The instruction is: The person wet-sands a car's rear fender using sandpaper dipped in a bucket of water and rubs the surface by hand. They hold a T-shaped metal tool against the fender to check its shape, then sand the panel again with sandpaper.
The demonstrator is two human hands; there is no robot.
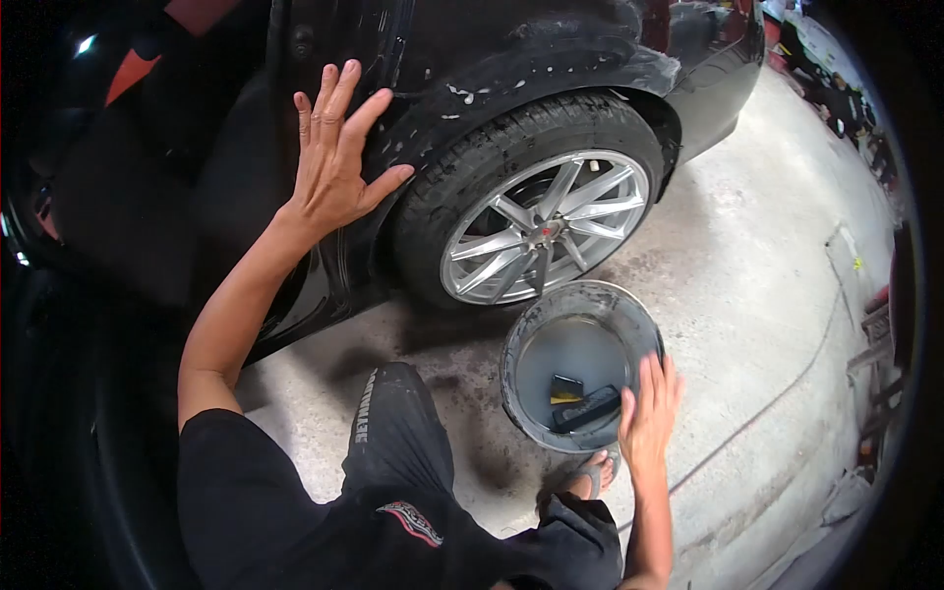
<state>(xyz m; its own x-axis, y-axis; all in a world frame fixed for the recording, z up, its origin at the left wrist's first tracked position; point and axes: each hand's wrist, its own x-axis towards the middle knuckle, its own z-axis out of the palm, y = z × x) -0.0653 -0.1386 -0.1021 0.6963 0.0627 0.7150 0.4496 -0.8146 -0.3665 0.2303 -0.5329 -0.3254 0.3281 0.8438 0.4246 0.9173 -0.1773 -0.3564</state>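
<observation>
The black car panel (511,61) is flecked whitish.

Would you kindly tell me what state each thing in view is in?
Car body: scuffed, with pale patches
Wheel: fitted to the car
Bucket: upright, partly filled
Water: cloudy
Long black block: lying in the bucket
Black-and-yellow block: in the bucket, beside the longer one
Floor: stained
Left hand: open, spread; contact with the car unclear
Right hand: open, at the bucket's rim

black car (536,49) by my left hand (336,162), bucket (600,302) by my right hand (649,408)
car white-spotted; bucket round, upright, part-filled
</observation>
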